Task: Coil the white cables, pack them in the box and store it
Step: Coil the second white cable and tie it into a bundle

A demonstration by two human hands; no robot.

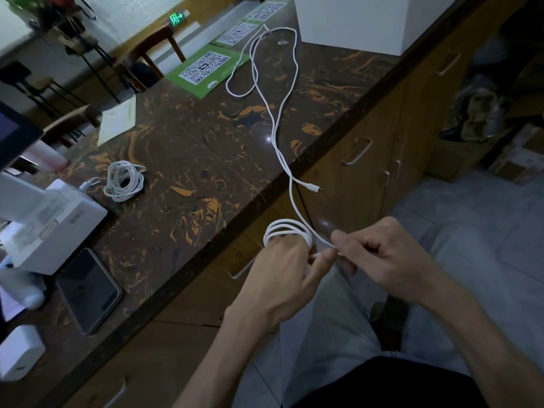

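A long white cable (276,125) trails from the far end of the marble counter (191,160), over its front edge and down to my hands. Several loops of it are wound around the fingers of my left hand (282,275), which is held in front of the counter's drawers. My right hand (382,254) pinches the same cable just right of the loops. One plug end (315,188) dangles off the counter's edge. A second white cable (125,181) lies coiled on the counter at the left. A white box (368,22) stands at the far right of the counter.
Green QR-code cards (206,69) lie at the counter's far side. A white receipt printer (44,222), a dark phone (88,290) and a small white charger block (20,351) sit at the left end. Wooden drawers with metal handles (356,151) run below the counter.
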